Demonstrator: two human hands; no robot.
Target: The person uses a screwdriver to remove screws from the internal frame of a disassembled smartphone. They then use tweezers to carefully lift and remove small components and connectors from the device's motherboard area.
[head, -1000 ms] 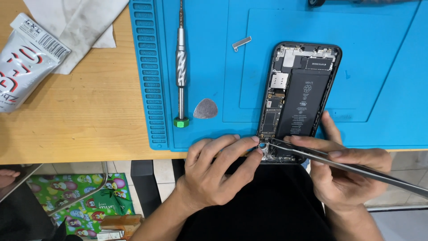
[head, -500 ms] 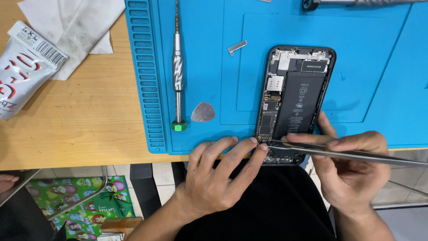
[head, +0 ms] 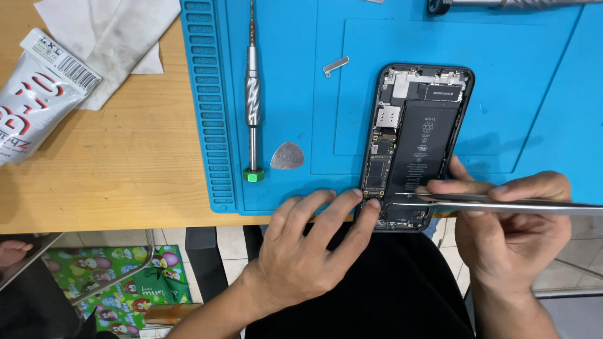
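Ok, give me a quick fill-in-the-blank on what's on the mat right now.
1. The right hand holds metal ____ aimed at the opened phone.
2. The left hand has its fingertips at the phone's ____ edge, nearest the person.
3. The screwdriver has a ____ end cap.
4. The metal pick lies between the screwdriver and the ____.

Missing words: tweezers; bottom; green; phone

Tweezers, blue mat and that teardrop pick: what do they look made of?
Tweezers in the right hand: bare metal, likely steel, with a bright brushed shine. Blue mat: matte and moulded with ribbed slots, probably silicone or rubber. Teardrop pick: thin, grey, dull sheen, likely metal, though plastic is possible.
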